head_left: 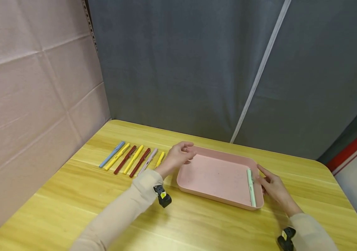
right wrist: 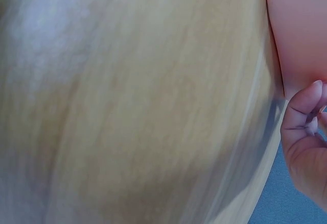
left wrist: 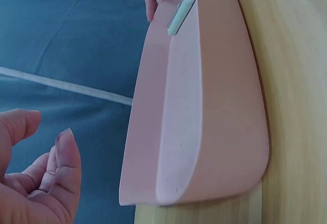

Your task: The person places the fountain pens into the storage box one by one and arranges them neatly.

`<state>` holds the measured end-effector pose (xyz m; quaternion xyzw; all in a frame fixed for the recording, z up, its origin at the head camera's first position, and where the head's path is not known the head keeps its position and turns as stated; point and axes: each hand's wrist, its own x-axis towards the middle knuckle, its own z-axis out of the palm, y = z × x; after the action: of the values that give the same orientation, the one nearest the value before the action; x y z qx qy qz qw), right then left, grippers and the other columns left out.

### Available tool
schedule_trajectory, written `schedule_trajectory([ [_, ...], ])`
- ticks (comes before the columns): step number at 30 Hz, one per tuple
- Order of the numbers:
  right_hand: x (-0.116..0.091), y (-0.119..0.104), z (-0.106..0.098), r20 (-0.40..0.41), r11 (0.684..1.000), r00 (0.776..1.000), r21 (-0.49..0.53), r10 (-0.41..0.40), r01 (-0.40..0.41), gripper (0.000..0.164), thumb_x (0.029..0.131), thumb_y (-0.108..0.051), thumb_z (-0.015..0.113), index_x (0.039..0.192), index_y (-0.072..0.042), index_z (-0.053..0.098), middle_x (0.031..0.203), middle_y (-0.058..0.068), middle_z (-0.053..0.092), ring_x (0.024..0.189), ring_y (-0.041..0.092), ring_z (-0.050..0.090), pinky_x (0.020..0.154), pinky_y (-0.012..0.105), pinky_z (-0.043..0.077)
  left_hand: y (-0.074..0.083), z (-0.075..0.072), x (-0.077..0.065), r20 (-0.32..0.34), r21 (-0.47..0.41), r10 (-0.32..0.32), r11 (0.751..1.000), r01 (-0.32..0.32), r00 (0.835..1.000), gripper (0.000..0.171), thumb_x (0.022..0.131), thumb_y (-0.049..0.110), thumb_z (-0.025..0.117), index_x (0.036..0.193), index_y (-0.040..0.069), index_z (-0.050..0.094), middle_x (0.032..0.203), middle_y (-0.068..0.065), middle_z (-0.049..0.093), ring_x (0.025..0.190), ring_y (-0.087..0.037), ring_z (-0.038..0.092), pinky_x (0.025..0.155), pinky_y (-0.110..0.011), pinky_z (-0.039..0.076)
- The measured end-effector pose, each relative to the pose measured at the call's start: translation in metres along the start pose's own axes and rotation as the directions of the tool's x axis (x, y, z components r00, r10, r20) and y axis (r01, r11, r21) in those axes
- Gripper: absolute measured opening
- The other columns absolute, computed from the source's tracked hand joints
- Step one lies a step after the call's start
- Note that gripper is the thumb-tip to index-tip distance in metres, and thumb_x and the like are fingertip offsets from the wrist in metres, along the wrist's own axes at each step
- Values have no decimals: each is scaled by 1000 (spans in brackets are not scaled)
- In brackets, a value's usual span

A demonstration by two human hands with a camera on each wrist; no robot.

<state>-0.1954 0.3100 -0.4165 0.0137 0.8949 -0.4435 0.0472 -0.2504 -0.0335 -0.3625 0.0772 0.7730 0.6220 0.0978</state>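
Observation:
A pink tray (head_left: 217, 174) lies on the table, with a mint-green pen (head_left: 251, 188) along its right end. My right hand (head_left: 274, 186) holds the tray's right rim; the right wrist view shows its thumb (right wrist: 305, 104) against the tray wall. Over the tray's left back corner hovers my left hand (head_left: 179, 155), fingers loosely bent and nothing between them. The left wrist view shows this hand (left wrist: 43, 175) apart from the tray wall (left wrist: 232, 96).
Left of the tray lie several pens in a slanted row: a blue pen (head_left: 111, 154), yellow ones, dark red ones and a lilac pen (head_left: 148, 161). The left forearm partly covers the nearest yellow pen (head_left: 160, 159). A grey curtain (head_left: 178, 69) hangs behind the wooden table (head_left: 56, 202).

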Motion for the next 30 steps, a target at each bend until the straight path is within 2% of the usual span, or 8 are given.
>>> schedule_trajectory([
  [4,0,0,0,7,1000,1000,25,6,-7,57,100,-17,45,149,-3,19,71,3,44,57,8,45,50,22,42,-4,-7,1,-27,6,-11,1000,11,1000,42,90,15,63,130,7,52,109,-12,57,92,-20,62,78,-31,56],
  [10,-1,0,0,9,1000,1000,20,18,-18,57,100,-19,45,149,-4,19,72,3,44,58,8,44,51,21,42,-10,-19,3,-52,-27,-19,999,17,998,42,90,12,62,130,3,51,108,-13,55,87,-18,60,84,-40,54],
  [17,-1,1,-1,16,999,999,17,31,-31,58,100,-18,45,149,-4,18,76,5,45,61,9,46,53,22,45,-17,-36,-1,-67,-32,-38,999,36,997,44,90,15,64,131,6,51,110,-13,54,101,-33,60,83,-35,54],
  [23,-1,1,-1,16,999,999,5,37,-37,58,100,-20,45,149,-5,17,76,5,44,61,9,46,53,23,45,-25,-46,-3,-92,-7,-65,998,65,994,45,89,15,64,131,4,51,110,-13,54,100,-30,61,82,-33,55],
  [30,-1,0,-1,16,999,999,3,46,-46,59,100,-21,45,149,-5,18,76,6,44,61,10,46,53,23,45,-35,-59,-4,-119,38,-63,997,68,991,48,90,17,64,133,2,49,112,-14,54,92,-20,60,83,-34,54],
])
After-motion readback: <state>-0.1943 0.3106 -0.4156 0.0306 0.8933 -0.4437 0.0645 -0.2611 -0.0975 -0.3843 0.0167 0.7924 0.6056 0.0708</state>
